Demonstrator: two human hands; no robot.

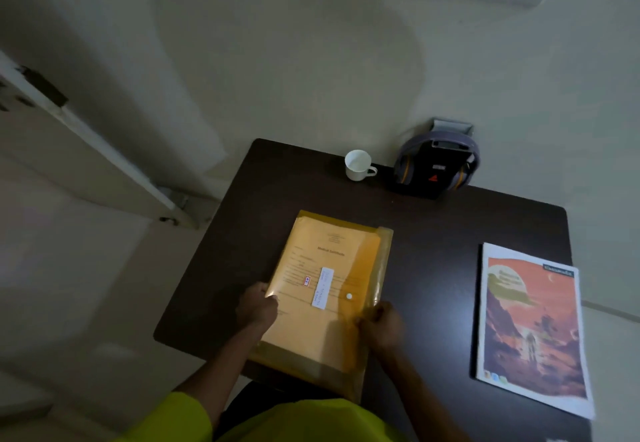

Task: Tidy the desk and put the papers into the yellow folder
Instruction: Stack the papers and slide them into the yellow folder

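Yellow folder (325, 299), translucent plastic w/ papers (311, 303) showing inside, overhung the dark desk's (214, 268) near edge; left hand (257, 306) curled on its left edge, right hand (381, 325) pinching the right edge by the flap. Bare desk lay left & between folder and glossy book (531, 329) at right, which overhung the right edge. Far edge: white cup (358, 165) & headphones (438, 164); label text on the folder unreadable.

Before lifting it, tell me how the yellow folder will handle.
The yellow folder looks thin and translucent, so it will probably flex if lifted by one edge. Its glossy plastic may slip. The papers inside should stay if its snap button is closed, which I cannot confirm.
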